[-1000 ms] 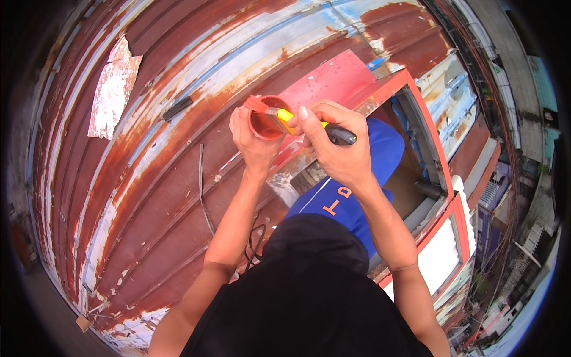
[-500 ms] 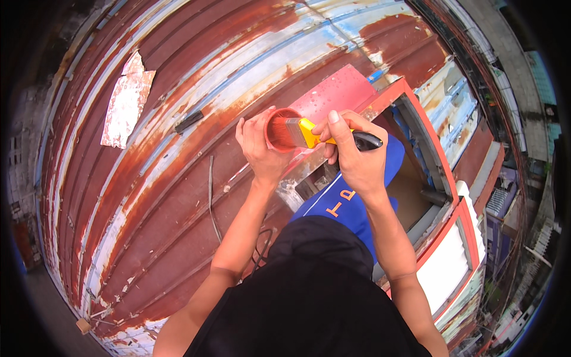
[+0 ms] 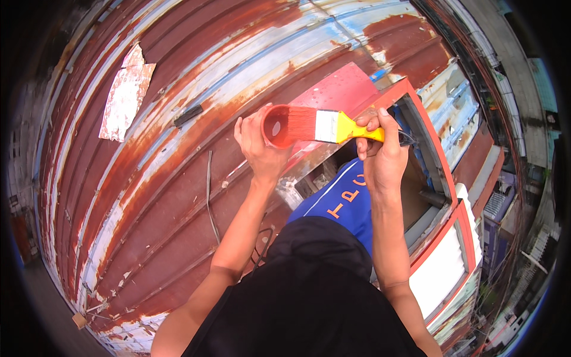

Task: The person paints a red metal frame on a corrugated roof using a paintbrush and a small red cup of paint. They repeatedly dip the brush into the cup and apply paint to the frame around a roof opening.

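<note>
My left hand is wrapped round a small round container of red paint, tilted so its inside shows. Gripped by the handle in my right hand is a wide paintbrush with a yellow handle and a pale metal band. Its red-coated bristles point left and overlap the container's right rim; whether they touch it I cannot tell. Just beyond the brush lies a smooth red panel speckled with drops.
Ribbed roof sheets with rust and peeling paint spread all round. On the right a red-edged frame surrounds an opening beside my legs. A pale flaking scrap, a dark short piece and a thin strip lie on the left.
My right hand has moved right and drawn the brush out of the container, turning it so the bristles and band show broadside. The left hand with the container has shifted slightly left.
</note>
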Motion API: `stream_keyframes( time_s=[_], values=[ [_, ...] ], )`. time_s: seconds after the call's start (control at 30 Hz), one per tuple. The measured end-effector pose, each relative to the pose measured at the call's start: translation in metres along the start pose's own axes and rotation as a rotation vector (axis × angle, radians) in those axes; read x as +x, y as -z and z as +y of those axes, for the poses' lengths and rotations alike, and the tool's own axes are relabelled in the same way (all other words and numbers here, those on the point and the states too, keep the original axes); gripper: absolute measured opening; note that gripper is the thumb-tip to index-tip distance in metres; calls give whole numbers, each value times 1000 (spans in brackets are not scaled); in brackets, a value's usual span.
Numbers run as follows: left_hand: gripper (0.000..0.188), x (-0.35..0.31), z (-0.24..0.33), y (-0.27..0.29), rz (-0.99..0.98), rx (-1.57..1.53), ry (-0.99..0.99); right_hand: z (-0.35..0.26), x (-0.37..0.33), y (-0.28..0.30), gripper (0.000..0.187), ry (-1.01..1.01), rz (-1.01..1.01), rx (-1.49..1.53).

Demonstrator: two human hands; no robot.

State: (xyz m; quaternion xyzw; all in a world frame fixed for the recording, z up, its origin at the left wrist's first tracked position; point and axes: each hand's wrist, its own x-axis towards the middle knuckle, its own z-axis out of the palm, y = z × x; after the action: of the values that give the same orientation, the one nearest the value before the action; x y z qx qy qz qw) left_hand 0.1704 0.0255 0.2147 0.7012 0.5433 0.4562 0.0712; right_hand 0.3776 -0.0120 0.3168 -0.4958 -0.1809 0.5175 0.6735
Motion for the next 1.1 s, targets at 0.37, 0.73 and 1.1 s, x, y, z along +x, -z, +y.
stream_keyframes(
  time_s=[0.37, 0.73, 1.1],
  values=[
    [66, 3, 14, 14, -11, 47, -128, 17, -25, -40, 38, 79, -207, -287],
    [80, 5, 27, 22, 49, 24, -156, 1, -40, -36, 38, 135, -191, -177],
    [78, 3, 49, 26, 43, 8, -260, 6, -48, -33, 31, 398, -230, -362]
  ],
)
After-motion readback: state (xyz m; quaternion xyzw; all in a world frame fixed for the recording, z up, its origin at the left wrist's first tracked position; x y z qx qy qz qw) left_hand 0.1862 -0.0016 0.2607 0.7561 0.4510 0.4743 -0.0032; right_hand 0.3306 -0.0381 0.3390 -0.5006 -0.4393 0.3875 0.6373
